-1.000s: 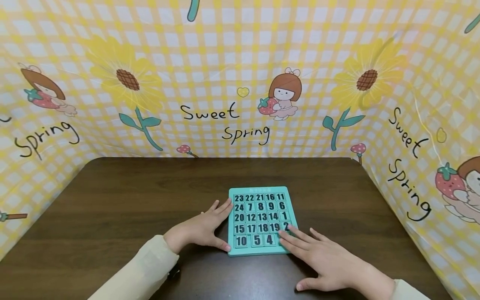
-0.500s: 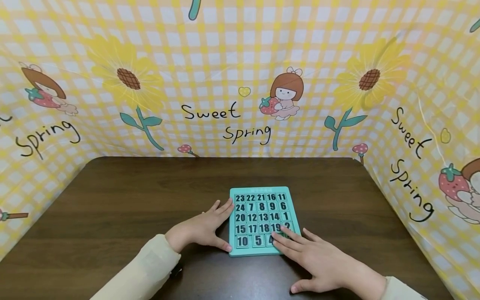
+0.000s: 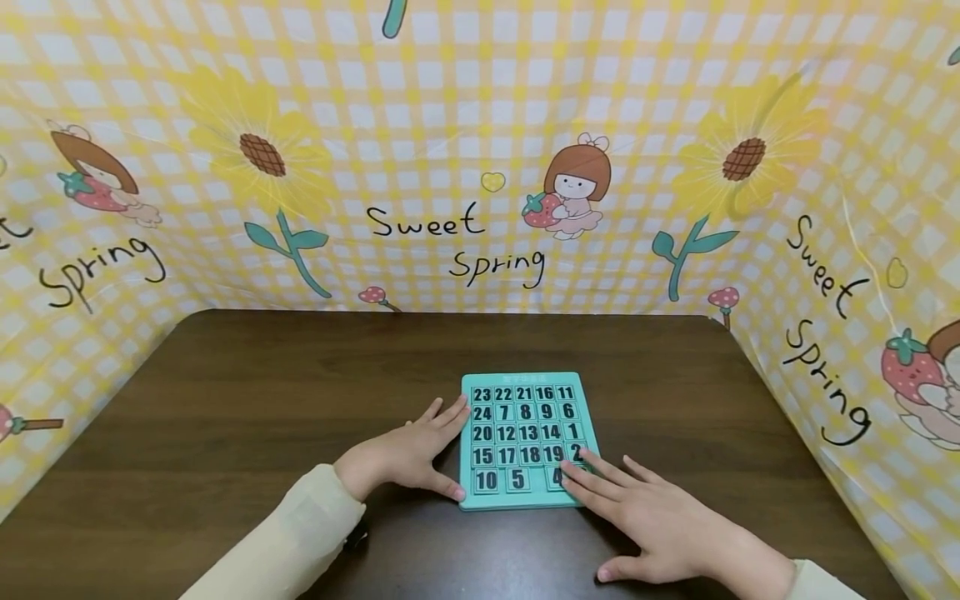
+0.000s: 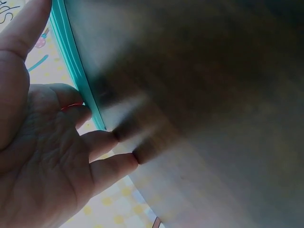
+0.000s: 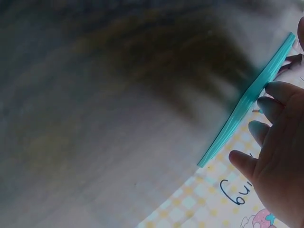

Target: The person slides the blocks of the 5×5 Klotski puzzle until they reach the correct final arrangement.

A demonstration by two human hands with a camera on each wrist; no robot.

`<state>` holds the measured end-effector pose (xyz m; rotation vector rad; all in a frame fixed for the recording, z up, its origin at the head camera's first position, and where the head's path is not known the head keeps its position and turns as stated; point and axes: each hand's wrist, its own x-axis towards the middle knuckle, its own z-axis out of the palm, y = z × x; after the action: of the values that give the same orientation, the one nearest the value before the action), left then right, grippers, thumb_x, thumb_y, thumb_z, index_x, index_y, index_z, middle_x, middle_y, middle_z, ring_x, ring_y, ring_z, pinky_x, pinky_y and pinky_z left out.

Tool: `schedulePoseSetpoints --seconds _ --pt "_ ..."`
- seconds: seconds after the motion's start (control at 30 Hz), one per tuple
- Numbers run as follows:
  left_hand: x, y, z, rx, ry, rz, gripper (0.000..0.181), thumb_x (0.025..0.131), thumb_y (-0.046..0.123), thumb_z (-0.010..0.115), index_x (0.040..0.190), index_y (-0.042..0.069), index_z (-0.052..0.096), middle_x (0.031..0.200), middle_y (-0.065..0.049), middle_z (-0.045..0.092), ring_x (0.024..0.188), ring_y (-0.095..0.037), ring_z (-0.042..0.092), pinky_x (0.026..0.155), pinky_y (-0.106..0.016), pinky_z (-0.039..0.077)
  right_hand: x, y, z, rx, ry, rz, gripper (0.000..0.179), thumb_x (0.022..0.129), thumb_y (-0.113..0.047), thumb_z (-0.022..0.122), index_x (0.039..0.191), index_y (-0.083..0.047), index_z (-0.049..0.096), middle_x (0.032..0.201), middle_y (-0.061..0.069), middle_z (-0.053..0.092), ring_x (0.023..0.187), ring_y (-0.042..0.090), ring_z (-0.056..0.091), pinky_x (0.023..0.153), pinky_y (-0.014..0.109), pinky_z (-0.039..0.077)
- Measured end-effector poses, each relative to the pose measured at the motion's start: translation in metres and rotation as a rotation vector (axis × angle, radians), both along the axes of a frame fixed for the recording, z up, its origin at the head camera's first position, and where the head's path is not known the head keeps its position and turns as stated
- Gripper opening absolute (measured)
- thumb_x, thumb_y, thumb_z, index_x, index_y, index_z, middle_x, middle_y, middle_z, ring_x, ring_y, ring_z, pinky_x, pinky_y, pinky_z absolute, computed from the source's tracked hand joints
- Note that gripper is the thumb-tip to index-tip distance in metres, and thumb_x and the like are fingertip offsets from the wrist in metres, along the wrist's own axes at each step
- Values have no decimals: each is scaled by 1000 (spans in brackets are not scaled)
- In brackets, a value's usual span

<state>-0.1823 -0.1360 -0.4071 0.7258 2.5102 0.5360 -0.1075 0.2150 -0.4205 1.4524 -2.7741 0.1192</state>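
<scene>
A turquoise sliding number puzzle (image 3: 528, 500) lies flat on the table with black numbers on its tiles. My left hand (image 3: 408, 454) rests at its left edge, the straight fingertips touching near the upper corner and the thumb at the lower corner. Over the lower right corner, my right hand (image 3: 648, 517) is spread with straight fingers, fingertips on the tiles. In the bottom row, the 4 tile (image 3: 556, 477) is partly under those fingertips, and a bare space separates it from the 5 tile (image 3: 517, 479). Whatever lies to the right of the 4 is mostly hidden.
The dark brown wooden table (image 3: 315, 358) extends around the puzzle. A yellow checked cloth (image 3: 420, 125) with printed flowers and lettering stands along its back and both sides. A small dark object (image 3: 356, 533) shows under the left sleeve.
My right hand first moved left over the 4 tile, then back right. The 4 has slid right, widening the space beside the 5. The left hand stays at the puzzle's edge.
</scene>
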Motion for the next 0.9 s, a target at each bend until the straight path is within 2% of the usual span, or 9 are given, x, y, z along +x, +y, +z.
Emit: schedulePoseSetpoints --seconds 0.23,0.53,0.9 --pt "1 -2 1 -1 -12 0 114 79 53 78 161 12 11 169 -4 -2 155 -39 -6 114 -72 17 -3 -10 -1 -8 5 4 90 90 -73 47 157 -15 32 165 1 27 151 30 29 103 63 41" --pt "1 -4 -3 -4 -5 -2 115 78 55 78 161 13 11 169 -3 -3 155 -38 -6 114 -72 17 -9 -30 1 32 -68 35 91 90 -74 45 159 -18 26 167 -2 23 153 28 22 107 63 38" --pt "0 -2 -3 -21 2 4 115 77 56 78 161 13 12 170 -2 -1 155 -38 -4 114 -71 18 -14 -46 6 67 -90 69 90 91 -73 44 159 -17 26 167 -1 19 154 27 19 109 63 35"
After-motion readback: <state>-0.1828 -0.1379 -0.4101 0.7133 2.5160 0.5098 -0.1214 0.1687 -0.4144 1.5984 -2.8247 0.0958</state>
